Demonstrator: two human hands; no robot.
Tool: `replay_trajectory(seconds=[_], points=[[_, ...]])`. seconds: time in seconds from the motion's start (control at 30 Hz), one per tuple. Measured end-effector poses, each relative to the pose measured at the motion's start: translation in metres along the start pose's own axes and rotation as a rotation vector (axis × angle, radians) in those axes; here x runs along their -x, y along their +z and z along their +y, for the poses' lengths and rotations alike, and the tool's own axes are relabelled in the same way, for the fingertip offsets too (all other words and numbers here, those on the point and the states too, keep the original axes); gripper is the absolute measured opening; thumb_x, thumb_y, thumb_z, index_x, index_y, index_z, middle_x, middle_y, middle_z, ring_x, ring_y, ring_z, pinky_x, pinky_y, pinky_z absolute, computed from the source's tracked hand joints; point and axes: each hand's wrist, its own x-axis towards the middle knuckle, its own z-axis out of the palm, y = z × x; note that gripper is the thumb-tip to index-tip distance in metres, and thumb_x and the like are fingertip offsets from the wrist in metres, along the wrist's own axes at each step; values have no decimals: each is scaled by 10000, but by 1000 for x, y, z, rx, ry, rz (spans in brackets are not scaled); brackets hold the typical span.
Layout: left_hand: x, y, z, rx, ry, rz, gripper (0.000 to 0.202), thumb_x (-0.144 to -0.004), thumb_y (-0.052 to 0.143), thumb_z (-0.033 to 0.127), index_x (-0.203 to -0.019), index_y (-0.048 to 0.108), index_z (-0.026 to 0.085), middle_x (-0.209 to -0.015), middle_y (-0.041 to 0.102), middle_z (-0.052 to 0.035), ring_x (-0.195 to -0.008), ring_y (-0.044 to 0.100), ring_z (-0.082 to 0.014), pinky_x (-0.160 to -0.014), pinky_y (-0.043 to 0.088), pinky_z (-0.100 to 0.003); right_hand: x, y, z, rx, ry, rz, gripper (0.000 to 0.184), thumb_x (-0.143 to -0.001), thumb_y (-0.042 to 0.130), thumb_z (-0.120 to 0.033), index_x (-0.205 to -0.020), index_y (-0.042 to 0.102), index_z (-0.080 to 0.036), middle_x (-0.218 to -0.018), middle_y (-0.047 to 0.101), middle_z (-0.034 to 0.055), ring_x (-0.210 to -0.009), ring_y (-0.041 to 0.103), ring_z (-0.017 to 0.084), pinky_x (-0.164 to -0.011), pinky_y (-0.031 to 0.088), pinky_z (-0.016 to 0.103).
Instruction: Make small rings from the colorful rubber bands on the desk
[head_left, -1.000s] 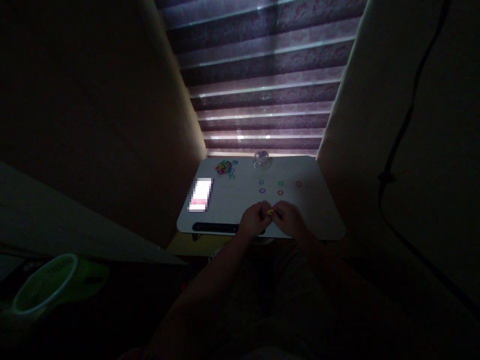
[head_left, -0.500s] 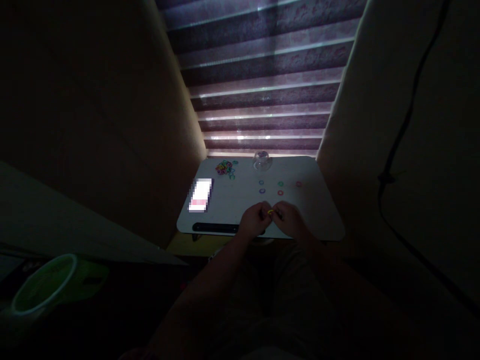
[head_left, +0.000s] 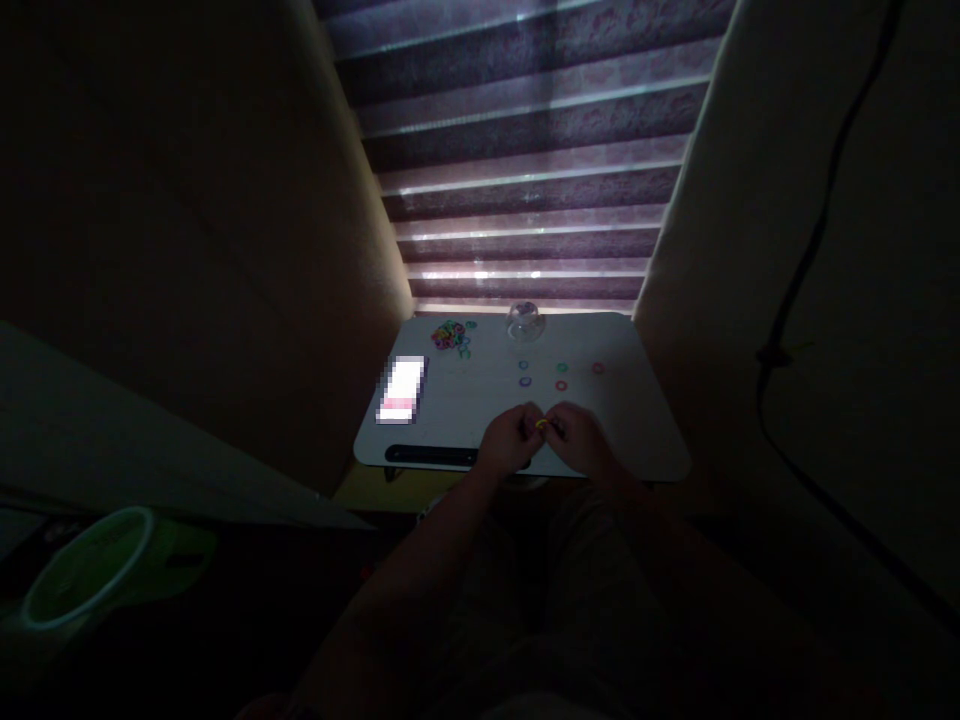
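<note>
Between my two hands is a small yellow ring [head_left: 541, 424], which looks like a little hair tie. My left hand [head_left: 513, 438] pinches its left side and my right hand [head_left: 576, 437] pinches its right side, just above the front of the white table [head_left: 465, 420]. Beyond my fingers lie separate small rings: a purple one [head_left: 525, 381], a blue one [head_left: 523, 365], a green one [head_left: 562, 367], a red one [head_left: 561, 386] and a pinkish-red one [head_left: 598, 368]. A mixed pile of coloured rings [head_left: 448, 335] sits at the back left.
A clear dome-shaped container [head_left: 524, 322] stands at the table's back edge. At the left lies a phone with a lit screen [head_left: 403, 389]. A dark slot [head_left: 431, 456] runs along the front edge. A green basket [head_left: 120, 570] is low at left; a cable [head_left: 814, 240] hangs at right.
Both hands stay in nearly the same place, still gripping the yellow ring. Slightly more of its curve shows between the fingers. The things on the table have not moved.
</note>
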Motion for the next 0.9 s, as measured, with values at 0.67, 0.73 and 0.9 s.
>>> replay_trajectory(seconds=[0.67,0.73,0.9], points=[[0,1,-1,-40,-5,-4,170,-802,633,340,-801,575,180,-710,607,18,-620,513,-112,-585,370,-226,-1,2,2,-29,10,-12,131,-812,561,-232,-687,529,-208,-654,552,8,-612,480,149,-576,319,273],[0,1,-1,-34,1,-2,169,-800,636,339,-803,574,182,-704,603,22,-615,511,-109,-587,371,-225,-1,2,2,-24,12,-12,137,-811,563,-231,-680,527,-210,-651,552,8,-612,477,150,-576,318,274],[0,0,0,-29,-6,-8,174,-812,626,346,-803,571,181,-704,605,17,-618,511,-109,-587,369,-224,-1,1,0,-18,2,-2,130,-808,562,-224,-683,535,-205,-660,549,13,-626,483,151,-587,325,275]])
